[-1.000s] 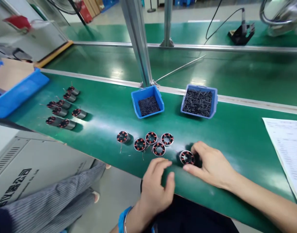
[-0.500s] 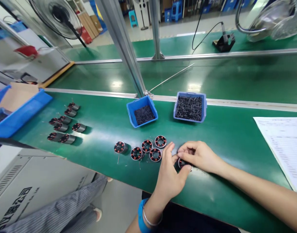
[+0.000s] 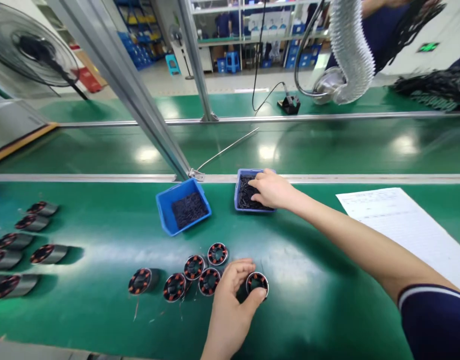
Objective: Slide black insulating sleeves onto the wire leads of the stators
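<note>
You have a short, round metal-shelled motor part [image 3: 257, 281] on the green counter [image 3: 308, 310], out from its near edge and well inside its left and right edges; its silver rim surrounds a black ring with orange-red patches and a dark hollow middle. Its open end faces up, and your thumb overlaps part of the near rim. Your left hand [image 3: 234, 297] comes in over the near edge and cups the part from the left, thumb along the near side and fingers curled round the far left — whether they clamp it, I can't tell. Your right arm, in a navy sleeve with a white band [image 3: 432, 320], reaches from the near right corner toward the far edge, elbow nearly straight. Your right hand [image 3: 272, 190] hangs palm down over a blue plastic bin [image 3: 237, 196] of thin black strips [image 3: 247, 192], its thumb and forefinger tips a little apart; whether a strip sits between them, I can't tell. A second blue bin [image 3: 164, 212], holding finer black pieces [image 3: 189, 209], stands left of it near the far edge. Four similar ringed parts [image 3: 175, 297] cluster just left of your left hand.
</note>
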Demonstrator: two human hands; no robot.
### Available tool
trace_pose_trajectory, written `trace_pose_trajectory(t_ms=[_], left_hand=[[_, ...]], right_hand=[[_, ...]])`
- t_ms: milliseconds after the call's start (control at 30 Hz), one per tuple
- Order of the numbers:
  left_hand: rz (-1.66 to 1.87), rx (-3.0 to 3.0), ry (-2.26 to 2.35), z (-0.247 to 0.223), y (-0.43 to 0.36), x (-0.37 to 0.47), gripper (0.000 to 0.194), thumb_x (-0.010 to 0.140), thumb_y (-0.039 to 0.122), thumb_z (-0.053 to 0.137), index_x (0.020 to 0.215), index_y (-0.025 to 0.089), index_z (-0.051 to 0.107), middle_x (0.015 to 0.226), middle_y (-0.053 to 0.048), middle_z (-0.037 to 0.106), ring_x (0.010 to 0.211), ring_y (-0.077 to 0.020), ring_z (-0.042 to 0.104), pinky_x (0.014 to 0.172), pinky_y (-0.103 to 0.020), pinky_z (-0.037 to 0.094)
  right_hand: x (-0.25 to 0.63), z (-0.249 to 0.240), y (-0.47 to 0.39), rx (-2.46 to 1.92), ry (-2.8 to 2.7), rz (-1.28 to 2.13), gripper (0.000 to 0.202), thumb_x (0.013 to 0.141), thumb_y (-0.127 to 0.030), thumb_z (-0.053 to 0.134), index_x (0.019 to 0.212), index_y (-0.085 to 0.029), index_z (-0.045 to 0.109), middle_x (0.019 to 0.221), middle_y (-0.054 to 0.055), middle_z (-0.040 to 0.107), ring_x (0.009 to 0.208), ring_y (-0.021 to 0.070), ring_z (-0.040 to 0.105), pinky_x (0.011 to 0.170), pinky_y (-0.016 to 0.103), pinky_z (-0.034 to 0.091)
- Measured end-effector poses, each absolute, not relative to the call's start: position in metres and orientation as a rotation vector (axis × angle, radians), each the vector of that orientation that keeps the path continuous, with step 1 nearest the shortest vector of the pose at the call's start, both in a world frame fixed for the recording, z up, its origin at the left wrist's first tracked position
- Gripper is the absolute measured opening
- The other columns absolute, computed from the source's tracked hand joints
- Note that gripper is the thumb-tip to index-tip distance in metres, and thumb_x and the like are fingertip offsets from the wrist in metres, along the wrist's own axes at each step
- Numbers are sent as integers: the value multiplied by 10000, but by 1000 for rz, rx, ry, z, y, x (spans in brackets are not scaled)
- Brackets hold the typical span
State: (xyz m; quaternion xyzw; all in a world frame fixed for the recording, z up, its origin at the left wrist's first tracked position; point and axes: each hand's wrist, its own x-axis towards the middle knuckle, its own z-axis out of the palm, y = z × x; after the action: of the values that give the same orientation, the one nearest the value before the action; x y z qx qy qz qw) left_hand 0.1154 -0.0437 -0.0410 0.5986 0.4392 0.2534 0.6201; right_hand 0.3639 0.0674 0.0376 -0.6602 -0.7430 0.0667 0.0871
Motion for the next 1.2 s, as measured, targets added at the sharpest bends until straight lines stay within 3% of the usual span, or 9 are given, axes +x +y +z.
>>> trace_pose_trajectory(t_ms=[233,533,667,767,1200], left_hand=[[768,1301,1061,-35,-59,129,230,750,161,688,905,214,528,1172,-83,649,1177,-246,663,1011,-414,545],[681,1415,1092,-25,-49,134,316,860,198,646,1176,213,636,1102,-71,750,1063,-222,708,973,-415,559],[672,1547,1087,-20,-45,139,196,856,196,655,1041,225,712,1036,-42,760,989,-233,700,925,-426,547],[695,1571,1096,-20,-44,142,122,879,191,628,942,223,727,933,-18,764,923,-220,686,862,-391,534],[673,1567,1119,-20,-46,142,86,880,174,640,882,208,719,907,-1,758,890,-193,660,822,-312,488]], right_hand=[[358,31,84,-2012,-2341,208,198,876,-168,597,968,-129,768,1019,144,727,1011,271,639,859,353,469],[373,43,73,-1894,-2160,196,189,894,-246,548,902,-178,723,858,79,712,799,223,636,735,346,464],[358,50,18,-1395,-2344,700,151,897,-248,549,891,-191,689,852,48,669,753,166,615,684,288,470],[348,49,-10,-1317,-2486,1020,172,928,-197,502,901,-187,672,877,44,642,752,145,596,685,271,458],[332,64,-4,-1306,-2681,1075,152,919,-142,493,880,-168,638,867,44,575,710,152,548,643,272,394]])
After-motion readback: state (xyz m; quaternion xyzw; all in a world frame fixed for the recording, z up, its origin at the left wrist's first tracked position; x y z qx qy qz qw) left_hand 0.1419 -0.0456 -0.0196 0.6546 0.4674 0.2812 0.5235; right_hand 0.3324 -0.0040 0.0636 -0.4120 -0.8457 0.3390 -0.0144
